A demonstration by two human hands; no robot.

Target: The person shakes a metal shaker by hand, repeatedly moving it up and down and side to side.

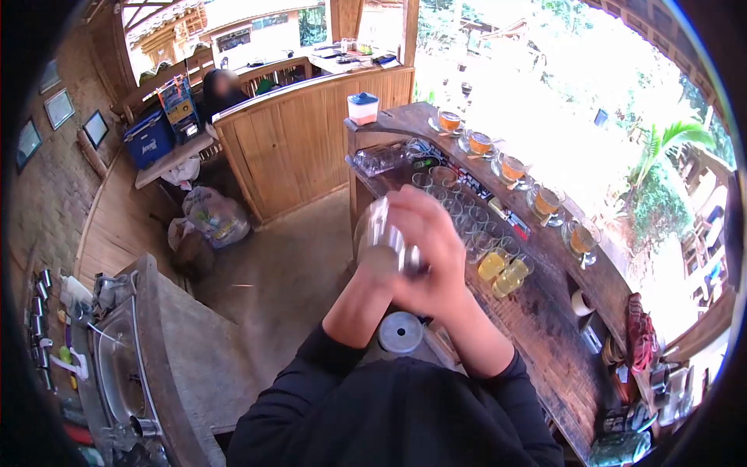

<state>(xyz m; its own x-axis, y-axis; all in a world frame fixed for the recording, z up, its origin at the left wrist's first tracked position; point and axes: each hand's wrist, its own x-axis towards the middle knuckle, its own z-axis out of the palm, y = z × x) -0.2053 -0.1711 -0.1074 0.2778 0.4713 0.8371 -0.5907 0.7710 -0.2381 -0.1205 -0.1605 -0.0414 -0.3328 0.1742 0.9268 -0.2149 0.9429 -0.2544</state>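
Both hands are closed around a shiny metal shaker (380, 224), held in front of my chest and smeared by motion. My left hand (376, 274) grips its lower left side. My right hand (433, 247) wraps over it from the right, its fingers across the upper part. Much of the shaker is hidden behind the fingers. Just below the wrists is a round grey lid-like disc (401, 333) with a dark hole in the middle.
On the right, a wooden counter (537, 335) carries several clear glasses (467, 222) and glasses with yellow liquid (510, 278). Along its raised ledge stand several amber-filled cups (512, 168) on saucers. A sink (120, 373) lies at left. A person (222, 93) is behind the far wooden partition (303, 140).
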